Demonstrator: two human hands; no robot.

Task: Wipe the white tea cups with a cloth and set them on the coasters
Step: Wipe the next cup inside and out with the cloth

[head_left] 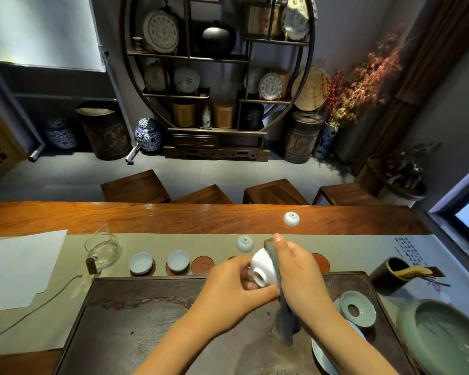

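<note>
Glossy white porcelain cup (264, 269) gleaming, soft matt grey cloth (283, 318) against it, polished reddish wood tabletop (173, 217) shining, rough dark stone tray (152, 315), clear glass pitcher (102, 249), smooth celadon glazed bowl (441, 336)

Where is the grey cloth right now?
In the head view, centre-right: the right hand presses the grey cloth against the cup, its tail hanging over the dark tea tray.

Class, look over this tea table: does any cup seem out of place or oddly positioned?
Yes. Two white cups sit upside down off the coasters: one on the cloth runner, one farther back on the bare wooden table. Two others stand upright on coasters, and an empty coaster waits beside them.
</note>
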